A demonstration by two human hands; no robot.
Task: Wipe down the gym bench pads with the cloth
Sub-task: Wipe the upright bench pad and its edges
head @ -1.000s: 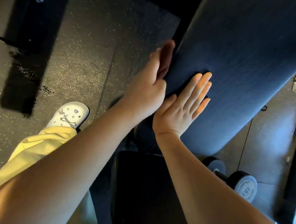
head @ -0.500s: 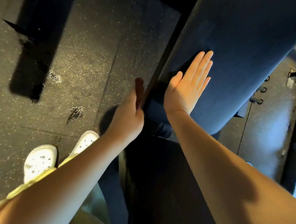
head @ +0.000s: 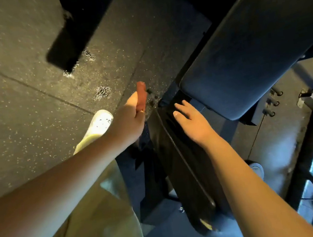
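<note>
Honestly, neither my left hand (head: 130, 119) nor my right hand (head: 196, 123) holds a cloth; both lie uncurled, so I risk merely smearing the black seat pad (head: 187, 174) bare-handed.

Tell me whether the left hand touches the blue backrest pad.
Apart. The head view shows the left hand over the speckled floor, and a strip of that floor separates it from the blue backrest pad.

Dim, warm side light; deep shadows, motion blur, wide-angle warping.
</note>
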